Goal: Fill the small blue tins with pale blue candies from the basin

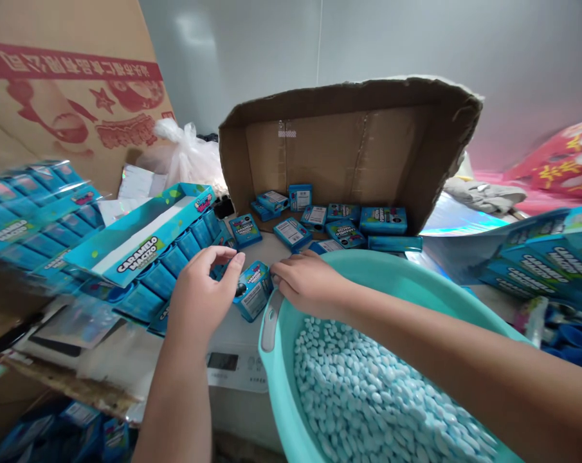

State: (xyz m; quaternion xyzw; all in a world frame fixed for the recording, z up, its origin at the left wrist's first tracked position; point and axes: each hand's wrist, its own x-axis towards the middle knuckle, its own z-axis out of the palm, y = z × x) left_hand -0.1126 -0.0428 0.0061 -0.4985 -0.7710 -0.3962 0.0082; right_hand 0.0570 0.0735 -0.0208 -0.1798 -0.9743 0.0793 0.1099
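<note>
- Left hand (pixel 201 292): curled, thumb and forefinger close together; cannot tell if it grips anything.
- Right hand (pixel 307 280): fingers bunched at the tub's (pixel 270 360) rim; any hold hidden.
- Small blue box (pixel 254 292): between both hands, beside the tub.
- Display box (pixel 143 238), left: "CARAMELO MACIZO".
- Tall carton (pixel 69 29): upside-down red Chinese characters.

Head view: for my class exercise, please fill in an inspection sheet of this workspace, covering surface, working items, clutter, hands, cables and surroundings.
Surface: pale worktable, worn front edge; scale on it.
Working items: small blue box between the hands; turquoise tub holding pale blue pieces.
Clutter: loose blue boxes by an open cardboard box; tied plastic bag.
Hands: left hand beside the small box, right hand over the tub's rim; grips unclear.
Cables: nothing seen.
Surroundings: grey wall, printed carton.
</note>
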